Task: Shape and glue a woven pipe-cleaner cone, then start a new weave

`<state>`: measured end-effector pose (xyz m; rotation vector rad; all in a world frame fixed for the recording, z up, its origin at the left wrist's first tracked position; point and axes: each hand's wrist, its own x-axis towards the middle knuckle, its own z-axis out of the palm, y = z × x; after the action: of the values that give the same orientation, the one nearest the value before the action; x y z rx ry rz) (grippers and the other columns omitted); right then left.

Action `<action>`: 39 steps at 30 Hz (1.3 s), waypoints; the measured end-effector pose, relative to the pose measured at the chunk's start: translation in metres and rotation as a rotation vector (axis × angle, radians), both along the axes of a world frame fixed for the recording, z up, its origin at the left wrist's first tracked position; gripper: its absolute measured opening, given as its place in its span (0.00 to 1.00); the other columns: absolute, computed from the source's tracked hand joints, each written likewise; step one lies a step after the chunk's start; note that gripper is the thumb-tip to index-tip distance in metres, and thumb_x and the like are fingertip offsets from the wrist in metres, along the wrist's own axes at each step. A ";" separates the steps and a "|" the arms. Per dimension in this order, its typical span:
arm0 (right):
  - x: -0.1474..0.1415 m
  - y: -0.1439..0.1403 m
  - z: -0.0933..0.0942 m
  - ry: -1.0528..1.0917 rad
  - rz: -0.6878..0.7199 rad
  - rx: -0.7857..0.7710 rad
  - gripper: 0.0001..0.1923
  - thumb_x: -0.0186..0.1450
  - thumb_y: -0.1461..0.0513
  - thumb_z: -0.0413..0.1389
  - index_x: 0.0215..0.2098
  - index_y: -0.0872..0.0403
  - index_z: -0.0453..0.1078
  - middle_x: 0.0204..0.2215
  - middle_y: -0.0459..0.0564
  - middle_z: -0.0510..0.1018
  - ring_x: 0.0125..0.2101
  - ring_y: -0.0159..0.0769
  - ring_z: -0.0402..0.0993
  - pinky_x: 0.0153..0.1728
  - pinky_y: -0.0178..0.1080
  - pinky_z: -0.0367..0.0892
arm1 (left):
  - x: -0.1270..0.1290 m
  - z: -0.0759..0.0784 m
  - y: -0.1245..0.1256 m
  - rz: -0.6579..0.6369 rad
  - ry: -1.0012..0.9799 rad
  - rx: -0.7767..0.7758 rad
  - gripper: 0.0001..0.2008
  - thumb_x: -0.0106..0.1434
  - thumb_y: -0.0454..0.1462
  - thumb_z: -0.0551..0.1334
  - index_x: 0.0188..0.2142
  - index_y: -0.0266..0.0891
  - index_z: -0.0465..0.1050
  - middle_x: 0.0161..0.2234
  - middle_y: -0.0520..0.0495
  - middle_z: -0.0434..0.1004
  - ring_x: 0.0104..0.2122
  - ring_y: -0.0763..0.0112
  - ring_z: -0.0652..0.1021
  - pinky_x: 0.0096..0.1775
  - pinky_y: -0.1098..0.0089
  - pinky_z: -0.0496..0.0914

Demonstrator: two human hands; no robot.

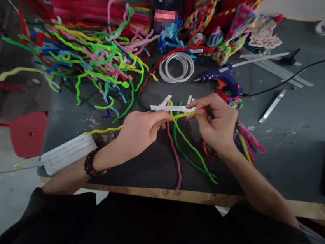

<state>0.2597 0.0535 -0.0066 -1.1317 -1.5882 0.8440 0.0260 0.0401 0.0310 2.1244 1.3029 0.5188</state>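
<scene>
Midway: left hand (141,129) and right hand (217,122) both pinching fuzzy yellow pipe cleaner (181,115) against white paper strips (170,108); pink and green stems (188,152) dangling loose over dark desk (292,168).

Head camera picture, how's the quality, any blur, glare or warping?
Head view: dim, even light with no glare; the table edge bows from wide-angle warping; the pipe cleaner pile smears towards the left border; both the left hand and right hand stay fairly sharp; one blurred patch sits top centre.
</scene>
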 end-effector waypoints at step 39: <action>0.001 0.005 -0.002 0.605 -0.006 -0.415 0.17 0.71 0.50 0.63 0.34 0.48 0.61 0.25 0.39 0.69 0.18 0.26 0.59 0.17 0.34 0.55 | 0.000 -0.004 0.005 0.029 0.100 -0.045 0.11 0.76 0.38 0.55 0.46 0.40 0.76 0.29 0.52 0.81 0.27 0.72 0.78 0.34 0.70 0.66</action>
<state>0.2604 0.0590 -0.0083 -1.0214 -0.9303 1.4006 0.0265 0.0455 0.0270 2.1215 1.3888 0.3960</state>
